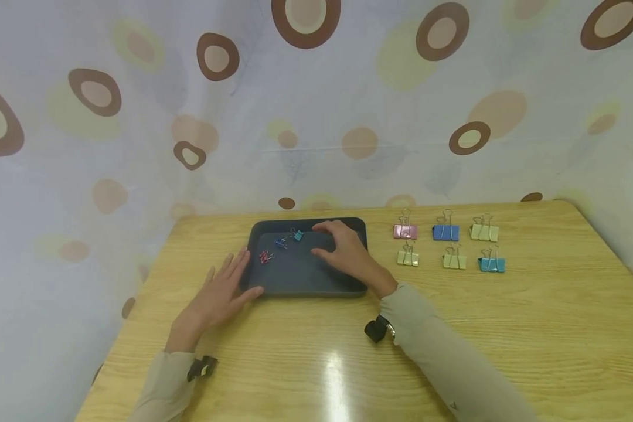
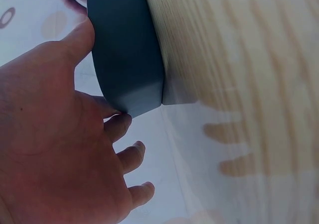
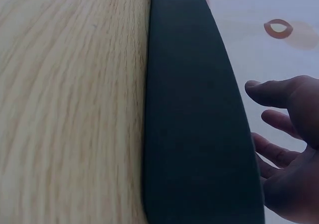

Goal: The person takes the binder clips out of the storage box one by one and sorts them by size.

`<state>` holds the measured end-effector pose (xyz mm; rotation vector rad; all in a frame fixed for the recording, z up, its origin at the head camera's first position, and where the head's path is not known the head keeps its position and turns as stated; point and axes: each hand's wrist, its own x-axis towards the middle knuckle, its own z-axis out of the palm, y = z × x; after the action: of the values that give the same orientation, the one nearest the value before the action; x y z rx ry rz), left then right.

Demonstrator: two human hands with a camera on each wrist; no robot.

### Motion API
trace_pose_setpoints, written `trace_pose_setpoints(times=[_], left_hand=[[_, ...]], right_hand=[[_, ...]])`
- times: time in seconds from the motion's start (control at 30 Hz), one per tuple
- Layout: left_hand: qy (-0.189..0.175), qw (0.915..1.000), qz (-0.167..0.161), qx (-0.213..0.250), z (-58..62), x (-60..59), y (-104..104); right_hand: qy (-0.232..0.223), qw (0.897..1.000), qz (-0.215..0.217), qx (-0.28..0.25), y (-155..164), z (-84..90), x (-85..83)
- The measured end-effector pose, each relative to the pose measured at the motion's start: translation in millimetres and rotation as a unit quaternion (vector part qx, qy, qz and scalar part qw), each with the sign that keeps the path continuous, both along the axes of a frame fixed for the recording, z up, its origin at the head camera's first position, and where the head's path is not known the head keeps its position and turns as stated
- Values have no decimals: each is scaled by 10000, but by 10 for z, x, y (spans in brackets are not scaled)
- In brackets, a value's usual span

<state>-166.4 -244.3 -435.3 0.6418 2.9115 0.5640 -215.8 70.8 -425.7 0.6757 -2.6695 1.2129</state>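
Note:
A dark shallow tray (image 1: 295, 285) lies on the table, holding a small red binder clip (image 1: 265, 257), a blue one (image 1: 281, 242) and a teal one (image 1: 298, 235) in its left part. My left hand (image 1: 218, 299) rests against the tray's left front corner with fingers fairly straight; in the left wrist view its thumb (image 2: 82, 40) touches the rim. Over the tray's right side hovers my right hand (image 1: 348, 252), thumb and fingers spread and gently bent, with nothing between them. The right wrist view shows the same hand (image 3: 299, 149) beyond the tray's side wall (image 3: 194, 109).
Right of the tray stand two rows of larger binder clips: pink (image 1: 405, 231), blue (image 1: 445, 232) and pale yellow (image 1: 484, 232) behind; two pale yellow, including one (image 1: 455, 262), and a teal one (image 1: 492, 265) in front. A patterned curtain (image 1: 316, 117) hangs behind the wooden table (image 1: 295, 351).

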Motion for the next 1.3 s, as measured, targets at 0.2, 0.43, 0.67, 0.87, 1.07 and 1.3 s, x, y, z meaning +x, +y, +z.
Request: trace_pose_setpoints(times=[0.2, 0.43, 0.67, 0.87, 1.07, 1.3], left_hand=[[-18, 10000, 32, -38, 20, -1, -17], [-22, 10000, 35, -40, -14, -1, -26], [-30, 10000, 52, -58, -25, -16, -26], [-17, 10000, 21, -61, -26, -35, 0], [-6, 9999, 35, -100, -19, -37, 5], [5, 9999, 27, -112, -37, -34, -17]], right_hand=[[-222, 9996, -67, 141, -167, -23, -122], [-659, 9974, -213, 209, -284, -140, -228], [-726, 9965, -366, 172, -392, -200, -326], [-705, 9954, -632, 110, -466, -242, -377], [-642, 9928, -958, 320, -551, -259, -405], [-574, 9891, -1203, 626, -632, -252, -411]])
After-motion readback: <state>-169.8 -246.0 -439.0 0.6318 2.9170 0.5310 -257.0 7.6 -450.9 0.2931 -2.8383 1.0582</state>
